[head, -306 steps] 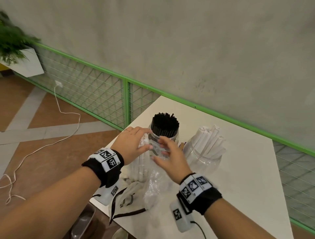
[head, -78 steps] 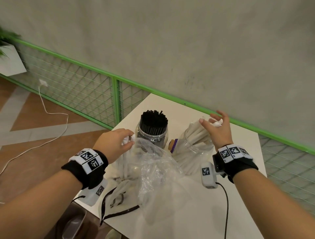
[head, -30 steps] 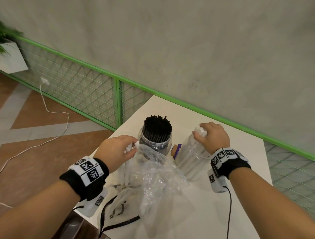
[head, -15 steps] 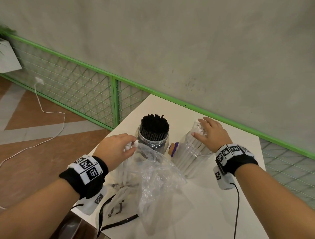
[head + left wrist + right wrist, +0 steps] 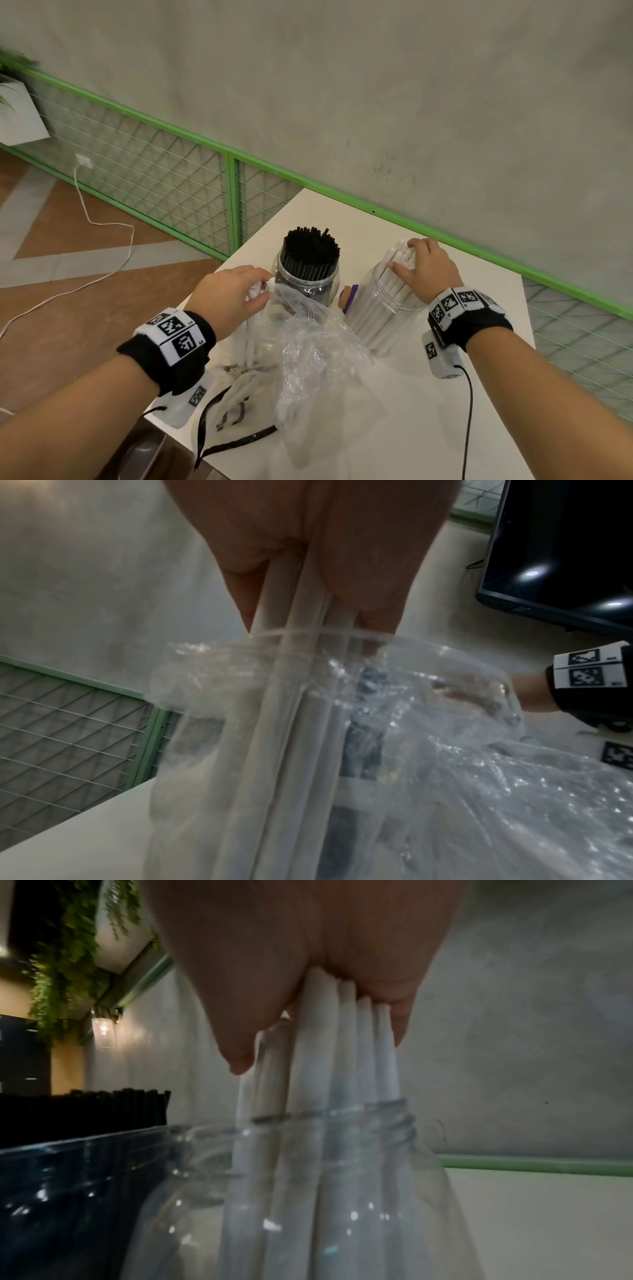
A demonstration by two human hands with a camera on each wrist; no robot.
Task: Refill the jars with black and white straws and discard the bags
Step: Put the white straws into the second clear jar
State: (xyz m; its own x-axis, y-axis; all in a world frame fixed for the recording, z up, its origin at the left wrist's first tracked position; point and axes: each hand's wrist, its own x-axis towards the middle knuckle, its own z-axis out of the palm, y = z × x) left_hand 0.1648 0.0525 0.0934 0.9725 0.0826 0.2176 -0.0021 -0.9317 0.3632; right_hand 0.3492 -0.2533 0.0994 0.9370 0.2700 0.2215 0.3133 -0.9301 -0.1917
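Now my right hand (image 5: 428,270) is settling its gripped white straws (image 5: 399,253) into the clear jar (image 5: 380,308) beside the black-straw jar (image 5: 305,284); my left hand (image 5: 226,296) is still pinching bagged straws (image 5: 274,750) awaiting transfer.

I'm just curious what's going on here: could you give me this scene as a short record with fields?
Left hand: grips bagged white straws inside clear plastic bag
Right hand: curled over tops of white straws in right jar
Left jar: packed with black straws
Surface: white table
Also: corded pouch near table edge
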